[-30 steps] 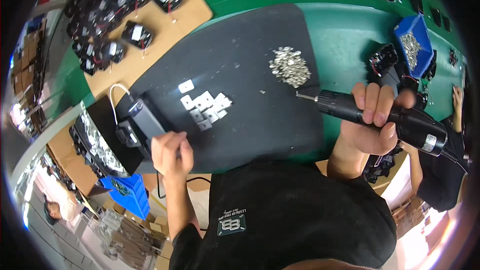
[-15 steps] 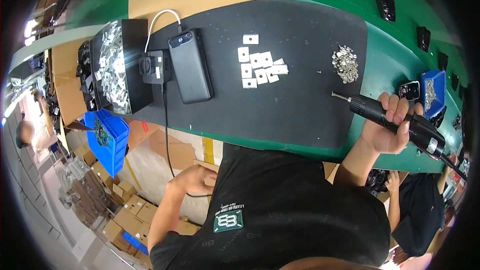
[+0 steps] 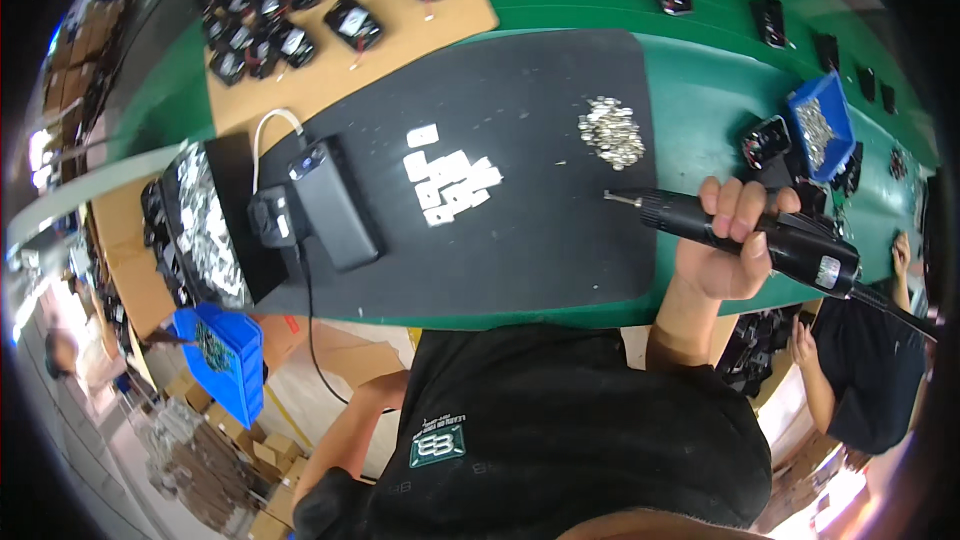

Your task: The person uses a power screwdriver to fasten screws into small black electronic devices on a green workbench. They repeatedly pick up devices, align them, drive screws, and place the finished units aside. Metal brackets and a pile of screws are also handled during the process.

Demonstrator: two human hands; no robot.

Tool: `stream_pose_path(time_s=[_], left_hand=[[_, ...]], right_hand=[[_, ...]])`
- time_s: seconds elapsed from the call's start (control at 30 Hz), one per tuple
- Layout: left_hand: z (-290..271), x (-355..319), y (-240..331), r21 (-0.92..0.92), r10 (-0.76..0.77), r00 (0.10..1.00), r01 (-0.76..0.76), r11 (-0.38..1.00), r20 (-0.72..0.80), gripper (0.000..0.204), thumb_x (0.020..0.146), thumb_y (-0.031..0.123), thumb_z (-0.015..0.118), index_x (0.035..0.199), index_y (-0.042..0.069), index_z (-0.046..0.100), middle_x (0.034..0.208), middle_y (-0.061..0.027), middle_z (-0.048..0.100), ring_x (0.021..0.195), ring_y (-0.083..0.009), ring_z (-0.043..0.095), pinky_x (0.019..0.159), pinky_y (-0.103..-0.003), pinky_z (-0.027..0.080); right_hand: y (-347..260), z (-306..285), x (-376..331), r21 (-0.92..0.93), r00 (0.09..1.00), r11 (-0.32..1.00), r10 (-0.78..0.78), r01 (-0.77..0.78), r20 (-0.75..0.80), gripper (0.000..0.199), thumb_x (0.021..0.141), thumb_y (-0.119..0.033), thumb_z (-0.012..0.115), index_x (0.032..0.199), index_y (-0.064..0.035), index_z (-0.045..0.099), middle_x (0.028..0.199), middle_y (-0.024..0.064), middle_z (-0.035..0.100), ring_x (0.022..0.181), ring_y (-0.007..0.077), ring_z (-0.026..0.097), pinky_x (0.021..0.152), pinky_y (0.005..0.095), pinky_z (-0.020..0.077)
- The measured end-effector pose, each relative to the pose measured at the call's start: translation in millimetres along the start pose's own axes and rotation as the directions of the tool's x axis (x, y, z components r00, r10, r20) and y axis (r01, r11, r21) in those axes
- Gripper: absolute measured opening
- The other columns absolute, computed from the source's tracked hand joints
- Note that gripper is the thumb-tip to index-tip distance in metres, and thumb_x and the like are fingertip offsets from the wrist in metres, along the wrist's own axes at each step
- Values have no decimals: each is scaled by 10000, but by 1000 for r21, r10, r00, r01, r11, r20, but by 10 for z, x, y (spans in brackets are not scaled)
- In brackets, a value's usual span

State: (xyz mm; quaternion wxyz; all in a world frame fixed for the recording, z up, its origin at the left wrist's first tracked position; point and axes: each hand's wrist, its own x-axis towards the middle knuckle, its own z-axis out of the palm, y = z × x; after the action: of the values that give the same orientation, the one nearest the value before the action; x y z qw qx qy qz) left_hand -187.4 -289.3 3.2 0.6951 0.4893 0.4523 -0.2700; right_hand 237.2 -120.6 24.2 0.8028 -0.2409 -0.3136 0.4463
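I can't make out the left hand: its forearm (image 3: 350, 428) vanishes behind the black cloth shirt (image 3: 590, 420), so its grip I can't tell. I see the right hand (image 3: 735, 240) wrapped around a cylindrical black power screwdriver (image 3: 803, 254), its thin metal bit above the smooth dark mat (image 3: 500, 265), near heaped shiny metal pieces (image 3: 610, 132). Its cord (image 3: 895, 312) fades into the dark rim.

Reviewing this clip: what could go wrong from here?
The right hand holds an electric screwdriver, its bit close to the loose pile of small metal parts; a careless swing could scatter them. The black cable hangs off the green table near the left forearm, so it might snag and tug the black block. The white pieces lie loose on the mat and could get knocked askew.
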Motion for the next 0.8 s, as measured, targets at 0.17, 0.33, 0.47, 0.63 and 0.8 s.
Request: stream_pose_path(time_s=[0.17, 0.33, 0.47, 0.63, 0.8], left_hand=[[174, 193, -34, -10, -89, 967, 90, 996, -238, 362, 813, 307, 661, 1077, 62, 693, 1090, -197, 679, 1015, -357, 636, 872, -415, 477], [-59, -115, 303, 102, -91, 926, 137, 985, -368, 328, 832, 308, 637, 1062, 83, 701, 1074, -216, 673, 979, -385, 639, 835, -412, 490], [-909, -256, 1633, 624, 203, 974, -95, 776, -104, 211, 838, 212, 636, 973, 62, 697, 889, -153, 686, 788, -339, 665, 684, -408, 525], [-1578, -12, 2175, 796, 767, 291, -31, 604, -571, 141, 801, 24, 660, 942, 31, 667, 850, -118, 649, 795, -322, 622, 722, -395, 511], [-1961, 382, 2081, 669, 651, 210, 21, 743, -729, 297, 777, 28, 717, 1067, 17, 652, 1018, -148, 636, 891, -299, 647, 776, -371, 525]], right_hand=[[-27, -26, -34, -5, 1000, 1000, -13, 13, 2, 495, 814, -117, 651, 1256, -144, 429, 773, 1, 497, 690, 140, 485, 719, 351, 396], [3, -29, -10, 12, 1000, 1000, -4, 4, 17, 488, 822, -114, 640, 1259, -149, 426, 772, 0, 492, 686, 136, 476, 709, 343, 390], [-27, -32, -50, -23, 1000, 999, -24, 24, 14, 478, 824, -116, 635, 1254, -151, 428, 770, -1, 486, 684, 134, 470, 701, 335, 381], [1, -10, -49, -31, 999, 999, -32, 33, 18, 478, 824, -117, 637, 1248, -159, 421, 769, -4, 484, 683, 130, 469, 697, 332, 379], [-16, -23, -37, -34, 1000, 999, -29, 30, 3, 464, 816, -123, 655, 1214, -156, 419, 746, -7, 484, 658, 137, 477, 684, 336, 392]])
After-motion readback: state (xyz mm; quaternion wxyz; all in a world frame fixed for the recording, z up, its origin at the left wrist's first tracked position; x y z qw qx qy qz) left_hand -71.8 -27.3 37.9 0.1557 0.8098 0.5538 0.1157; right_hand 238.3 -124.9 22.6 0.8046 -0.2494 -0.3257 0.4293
